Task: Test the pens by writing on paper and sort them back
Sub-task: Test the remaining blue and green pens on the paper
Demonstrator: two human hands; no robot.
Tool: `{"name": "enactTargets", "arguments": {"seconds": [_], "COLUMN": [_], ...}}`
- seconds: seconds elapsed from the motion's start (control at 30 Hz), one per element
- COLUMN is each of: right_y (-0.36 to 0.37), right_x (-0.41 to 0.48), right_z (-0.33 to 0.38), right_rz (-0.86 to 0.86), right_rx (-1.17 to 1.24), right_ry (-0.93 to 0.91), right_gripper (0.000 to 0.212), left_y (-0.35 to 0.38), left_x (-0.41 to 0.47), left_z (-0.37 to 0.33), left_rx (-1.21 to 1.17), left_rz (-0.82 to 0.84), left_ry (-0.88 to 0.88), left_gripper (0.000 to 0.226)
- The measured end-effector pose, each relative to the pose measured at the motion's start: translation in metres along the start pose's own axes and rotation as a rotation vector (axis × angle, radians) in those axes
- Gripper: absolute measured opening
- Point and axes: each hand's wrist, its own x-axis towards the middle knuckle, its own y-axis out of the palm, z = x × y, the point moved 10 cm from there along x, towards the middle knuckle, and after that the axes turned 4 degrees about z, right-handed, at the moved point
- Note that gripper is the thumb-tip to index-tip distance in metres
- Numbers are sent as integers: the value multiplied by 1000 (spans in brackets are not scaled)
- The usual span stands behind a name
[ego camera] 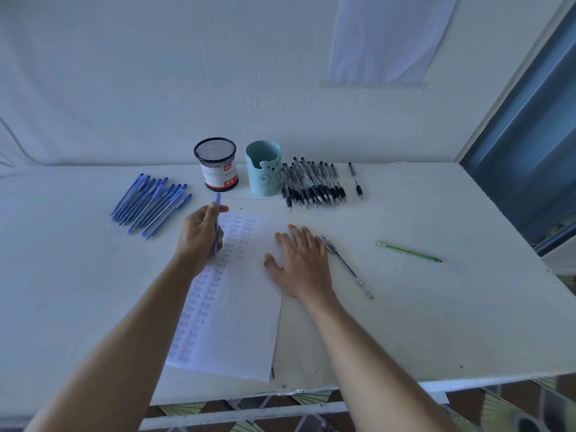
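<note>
The left hand (199,236) holds a blue pen (217,224) over the paper (240,307), which is full of little test words. The right hand (300,263) lies flat and open on the paper, beside a clear pen (346,265) on the table (436,322).

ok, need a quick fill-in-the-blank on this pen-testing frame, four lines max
1. The pen gripped in the left hand is ____.
2. The right hand rests flat on the ____.
3. The bear cup stands between the mesh cup and a pile of ____ pens.
4. The lone pen nearest the right edge of the table is ____.

Missing words: blue; paper; black; green.
</note>
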Motion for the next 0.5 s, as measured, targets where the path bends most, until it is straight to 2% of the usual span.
{"name": "enactTargets", "arguments": {"seconds": [0.2, 0.37, 0.43, 0.5], "right_y": [1, 2, 3, 3], "right_x": [0, 1, 0, 0], "right_z": [1, 1, 1, 1], "right_rz": [-5, 12, 20, 23], "right_rx": [-25, -33, -36, -37], "right_ry": [-1, 7, 10, 13], "right_gripper": [57, 59, 63, 65], "left_y": [-15, -32, -42, -53], "left_x": [-2, 0, 3, 9], "left_z": [-6, -11, -19, -27], "left_rx": [63, 116, 259, 569], "left_rz": [41, 3, -37, -81], "left_ry": [-8, 25, 53, 66], "left_gripper": [38, 37, 31, 30]}}
